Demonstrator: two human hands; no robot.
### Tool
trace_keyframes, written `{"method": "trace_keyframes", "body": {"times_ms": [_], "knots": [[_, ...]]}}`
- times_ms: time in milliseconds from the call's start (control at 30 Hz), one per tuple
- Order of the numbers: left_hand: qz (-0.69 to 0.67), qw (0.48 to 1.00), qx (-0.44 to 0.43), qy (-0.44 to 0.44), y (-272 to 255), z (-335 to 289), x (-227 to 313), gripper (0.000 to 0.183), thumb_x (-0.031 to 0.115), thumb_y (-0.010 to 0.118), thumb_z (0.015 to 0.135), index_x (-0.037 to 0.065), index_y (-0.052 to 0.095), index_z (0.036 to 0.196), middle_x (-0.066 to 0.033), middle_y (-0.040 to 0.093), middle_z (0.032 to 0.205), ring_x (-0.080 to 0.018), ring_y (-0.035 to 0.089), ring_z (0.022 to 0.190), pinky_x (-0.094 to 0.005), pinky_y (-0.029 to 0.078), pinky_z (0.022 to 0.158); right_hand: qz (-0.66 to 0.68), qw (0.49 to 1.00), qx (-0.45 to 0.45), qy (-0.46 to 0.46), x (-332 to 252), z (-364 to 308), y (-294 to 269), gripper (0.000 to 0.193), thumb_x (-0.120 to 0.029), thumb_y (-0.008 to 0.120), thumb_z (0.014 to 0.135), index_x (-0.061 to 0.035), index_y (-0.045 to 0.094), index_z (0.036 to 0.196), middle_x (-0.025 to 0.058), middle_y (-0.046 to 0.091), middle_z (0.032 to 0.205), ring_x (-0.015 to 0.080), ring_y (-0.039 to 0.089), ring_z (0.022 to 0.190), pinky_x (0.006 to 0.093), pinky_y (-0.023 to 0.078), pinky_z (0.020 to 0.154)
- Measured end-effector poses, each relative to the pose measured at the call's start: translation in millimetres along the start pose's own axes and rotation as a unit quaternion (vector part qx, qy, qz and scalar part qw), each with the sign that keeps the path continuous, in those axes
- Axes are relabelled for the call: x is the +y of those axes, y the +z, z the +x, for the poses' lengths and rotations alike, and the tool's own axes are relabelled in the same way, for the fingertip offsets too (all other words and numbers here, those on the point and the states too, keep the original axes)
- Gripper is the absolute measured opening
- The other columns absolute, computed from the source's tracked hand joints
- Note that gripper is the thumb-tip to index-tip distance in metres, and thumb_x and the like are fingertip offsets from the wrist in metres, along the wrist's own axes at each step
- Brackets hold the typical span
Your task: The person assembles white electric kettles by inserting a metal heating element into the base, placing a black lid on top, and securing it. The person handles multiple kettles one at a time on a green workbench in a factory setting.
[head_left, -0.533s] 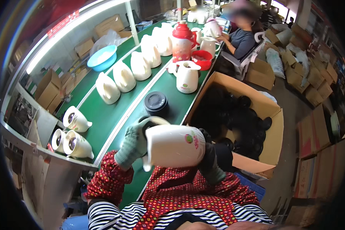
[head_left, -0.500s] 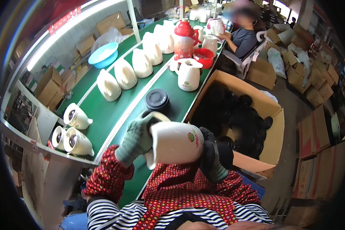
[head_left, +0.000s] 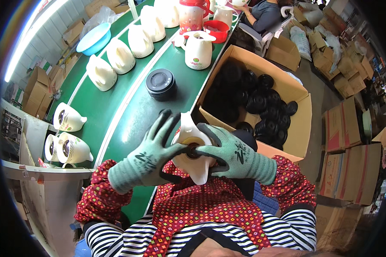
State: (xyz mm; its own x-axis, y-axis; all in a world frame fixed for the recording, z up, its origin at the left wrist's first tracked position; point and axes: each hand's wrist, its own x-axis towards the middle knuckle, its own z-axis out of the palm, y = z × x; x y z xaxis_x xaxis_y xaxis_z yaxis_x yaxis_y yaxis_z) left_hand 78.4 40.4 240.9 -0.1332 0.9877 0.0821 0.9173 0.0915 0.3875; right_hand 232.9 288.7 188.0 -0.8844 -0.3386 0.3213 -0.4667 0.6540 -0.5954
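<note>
A white vacuum jug [head_left: 198, 173] stands between my gloved hands above my lap, its round mouth turned up toward me. On its left side my left hand [head_left: 148, 155] has its fingers spread out and its thumb on the mouth's inner rim. My right hand [head_left: 231, 150] grips the jug's right side, fingers against the wall and thumb at the mouth. Both hands wear green knitted gloves with dark fingertips. The jug's lower body is hidden. Past my left hand, a stack of black round lids [head_left: 161, 83] rests on the green bench [head_left: 128, 103].
Several white jug shells [head_left: 120, 55] line the bench, with more jugs [head_left: 73, 147] at left. A white jug [head_left: 198, 50], red flask [head_left: 191, 17] and red bowl [head_left: 216, 31] stand ahead. Right, a carton [head_left: 302, 115] holds black round parts. A co-worker [head_left: 263, 15] sits beyond.
The jug has turned from lying sideways to mouth-up. My left hand has left its handle end and spread its fingers; my right hand has moved up its side. The view has tilted down.
</note>
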Motion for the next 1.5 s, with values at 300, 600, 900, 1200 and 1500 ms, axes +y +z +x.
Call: {"method": "trace_keyframes", "body": {"times_ms": [300,600,900,1200,1500], "knots": [[0.035,0.988,-0.047,0.142,8,35,-23,0.065,0.049,0.088,0.064,0.019,0.079,0.12,-0.0296,0.024,0.17,-0.0596,0.02,0.154,-0.0724,0.019,0.123,-0.153,0.977,-0.104,0.107,-32,4,9,0.064,-0.04,0.084,0.077,-0.0155,0.065,0.133,0.0392,0.032,0.159,0.0565,0.033,0.147,0.0656,0.033,0.117],[0.07,0.996,-0.007,0.062,33,40,-6,0.06,0.052,0.084,0.074,0.013,0.078,0.119,-0.029,0.037,0.16,-0.0522,0.036,0.145,-0.0705,0.022,0.124,-0.188,0.943,-0.17,0.217,-50,5,-14,0.08,-0.05,0.084,0.081,-0.0123,0.056,0.145,0.0384,0.019,0.166,0.0529,0.035,0.147,0.0613,0.037,0.115],[0.036,0.994,-0.044,0.093,29,35,-17,0.063,0.048,0.086,0.071,0.014,0.075,0.124,-0.027,0.036,0.161,-0.05,0.034,0.148,-0.0662,0.027,0.122,-0.162,0.967,-0.029,0.196,-34,-6,30,0.059,-0.038,0.082,0.082,-0.0092,0.067,0.131,0.0395,0.026,0.161,0.0511,0.039,0.141,0.0633,0.037,0.113],[0.019,0.995,-0.003,0.101,40,25,-10,0.058,0.042,0.087,0.067,0.011,0.076,0.115,-0.0295,0.04,0.156,-0.0526,0.039,0.143,-0.0642,0.031,0.117,-0.172,0.972,-0.075,0.139,-37,-3,23,0.052,-0.036,0.081,0.079,-0.0089,0.07,0.121,0.039,0.033,0.157,0.0523,0.039,0.142,0.0629,0.035,0.114],[-0.105,0.971,0.214,-0.002,39,3,-2,0.103,0.034,0.102,0.058,0.006,0.051,0.143,-0.0262,0.048,0.152,-0.0495,0.045,0.14,-0.0597,0.036,0.118,0.041,0.927,0.322,0.191,29,-48,44,0.062,-0.027,0.077,0.094,0.0036,0.054,0.143,0.02,0.057,0.142,0.033,0.055,0.133,0.0446,0.048,0.11]]}}
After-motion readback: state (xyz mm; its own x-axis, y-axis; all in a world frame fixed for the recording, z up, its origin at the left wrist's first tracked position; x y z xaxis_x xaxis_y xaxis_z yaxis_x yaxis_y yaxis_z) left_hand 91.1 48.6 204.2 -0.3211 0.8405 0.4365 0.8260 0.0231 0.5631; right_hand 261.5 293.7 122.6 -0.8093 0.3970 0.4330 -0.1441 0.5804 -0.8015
